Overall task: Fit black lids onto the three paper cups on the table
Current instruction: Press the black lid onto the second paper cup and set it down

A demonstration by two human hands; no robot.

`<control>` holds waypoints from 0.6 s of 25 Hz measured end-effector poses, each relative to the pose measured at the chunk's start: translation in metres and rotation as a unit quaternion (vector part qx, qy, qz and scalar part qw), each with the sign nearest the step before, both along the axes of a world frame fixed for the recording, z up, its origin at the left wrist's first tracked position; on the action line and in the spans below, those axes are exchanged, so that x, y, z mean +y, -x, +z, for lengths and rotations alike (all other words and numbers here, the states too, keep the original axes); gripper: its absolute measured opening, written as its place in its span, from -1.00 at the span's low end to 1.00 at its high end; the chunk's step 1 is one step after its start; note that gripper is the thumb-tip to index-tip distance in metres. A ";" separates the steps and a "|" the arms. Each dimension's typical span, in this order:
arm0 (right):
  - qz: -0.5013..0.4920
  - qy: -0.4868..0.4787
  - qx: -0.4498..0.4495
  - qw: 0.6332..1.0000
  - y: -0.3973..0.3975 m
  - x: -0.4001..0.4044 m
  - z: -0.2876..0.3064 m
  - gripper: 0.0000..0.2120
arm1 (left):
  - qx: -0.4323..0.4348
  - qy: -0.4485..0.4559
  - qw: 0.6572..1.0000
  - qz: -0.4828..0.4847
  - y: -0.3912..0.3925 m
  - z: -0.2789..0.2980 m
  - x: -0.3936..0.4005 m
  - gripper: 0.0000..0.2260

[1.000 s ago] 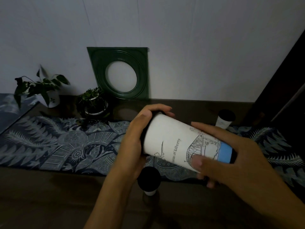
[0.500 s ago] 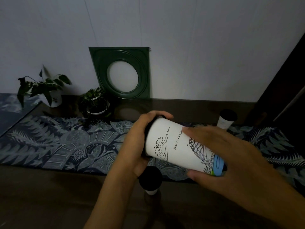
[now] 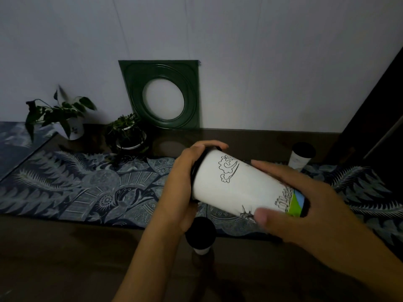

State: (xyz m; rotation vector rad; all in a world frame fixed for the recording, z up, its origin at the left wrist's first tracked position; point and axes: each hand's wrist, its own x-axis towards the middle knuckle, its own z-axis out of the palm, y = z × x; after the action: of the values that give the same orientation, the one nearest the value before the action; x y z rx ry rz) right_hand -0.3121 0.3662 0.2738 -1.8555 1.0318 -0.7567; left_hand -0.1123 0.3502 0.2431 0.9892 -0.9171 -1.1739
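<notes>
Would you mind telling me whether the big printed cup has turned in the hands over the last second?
Yes. The printed cup has rolled about its long axis: the lettering is out of view, a cloud drawing faces up, while the green frame stays put.

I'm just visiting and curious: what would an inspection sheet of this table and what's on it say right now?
Surface: dark table with a patterned blue runner across it.
Job's things: large illustrated cup held tilted on its side, black lid at its mouth; small lidded cup near the front; another lidded cup far right.
Clutter: two potted plants; green frame against the wall.
Hands: left hand grips the lid end; right hand holds the cup's base.
Cables: nothing seen.
Surroundings: pale wall, dim light.
</notes>
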 end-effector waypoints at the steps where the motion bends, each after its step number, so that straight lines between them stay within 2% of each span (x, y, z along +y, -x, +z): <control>1: -0.002 0.134 0.092 0.987 0.002 -0.002 -0.002 -0.32 | 0.002 -0.018 1.000 0.002 0.000 0.000 -0.001 -0.68; 2: -0.004 0.252 0.166 0.953 0.003 -0.004 -0.005 -0.28 | 0.007 -0.035 0.999 -0.002 0.000 0.000 -0.001 -0.67; 3: -0.008 0.328 0.210 0.921 0.003 -0.005 -0.008 -0.26 | 0.014 -0.047 0.999 -0.006 0.000 0.001 -0.001 -0.66; 4: -0.014 0.361 0.231 0.903 0.003 -0.005 -0.010 -0.25 | 0.018 -0.052 0.998 -0.008 0.000 0.001 -0.002 -0.65; 6: -0.029 0.359 0.216 0.907 0.002 -0.005 -0.013 -0.24 | 0.012 -0.043 0.999 -0.006 -0.002 0.001 -0.002 -0.63; 8: -0.044 0.236 0.138 0.961 -0.001 -0.001 -0.008 -0.24 | -0.011 -0.018 1.000 -0.012 -0.004 0.002 -0.001 -0.61; 10: -0.052 0.040 0.017 0.998 -0.003 0.003 -0.001 -0.35 | -0.032 0.019 0.999 -0.022 -0.005 0.002 0.000 -0.60; 12: -0.048 -0.093 -0.087 0.991 -0.005 0.003 0.001 -0.46 | -0.045 0.051 0.997 -0.029 -0.005 0.003 0.002 -0.61; 15: -0.019 -0.240 -0.186 0.953 -0.005 0.003 0.005 -0.51 | -0.047 0.074 0.995 -0.039 -0.004 0.004 0.005 -0.64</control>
State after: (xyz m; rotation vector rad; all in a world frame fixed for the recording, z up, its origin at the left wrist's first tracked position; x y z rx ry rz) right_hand -0.3068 0.3689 0.2790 -1.2239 0.9078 -0.7603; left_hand -0.1080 0.3552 0.2471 0.9023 -1.1111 -1.1154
